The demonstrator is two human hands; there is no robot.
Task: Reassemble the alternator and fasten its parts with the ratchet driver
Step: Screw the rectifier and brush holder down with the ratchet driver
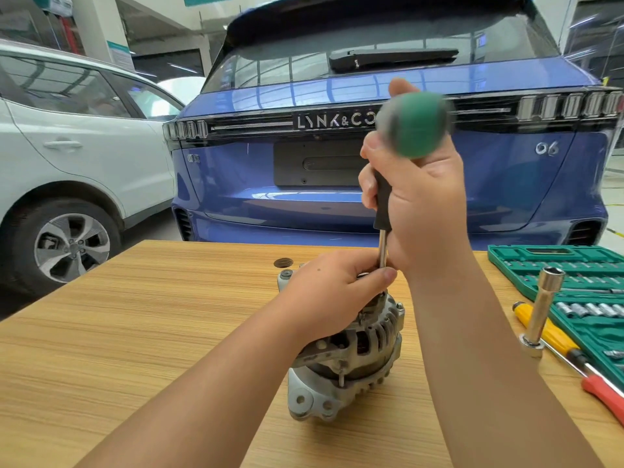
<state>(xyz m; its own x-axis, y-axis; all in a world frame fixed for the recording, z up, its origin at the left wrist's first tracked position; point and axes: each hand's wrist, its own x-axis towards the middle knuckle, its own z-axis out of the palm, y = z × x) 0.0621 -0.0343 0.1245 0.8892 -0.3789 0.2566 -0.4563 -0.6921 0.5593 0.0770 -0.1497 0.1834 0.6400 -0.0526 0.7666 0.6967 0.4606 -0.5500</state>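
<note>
The grey metal alternator (351,359) stands on the wooden table (135,349) in the middle of the view. A driver with a green and black handle (412,126) stands upright over its top, its steel shaft (382,248) pointing down. My right hand (422,197) grips the handle, whose green end is blurred. My left hand (334,292) rests on top of the alternator and pinches the lower end of the shaft. The driver's tip and the part under it are hidden by my left fingers.
A green socket set case (574,282) lies open at the table's right edge. A long chrome socket (543,309) stands upright beside it, over a yellow-handled screwdriver (553,336) and a red-handled tool (607,396). A blue car (337,184) and a white car (67,146) stand behind the table.
</note>
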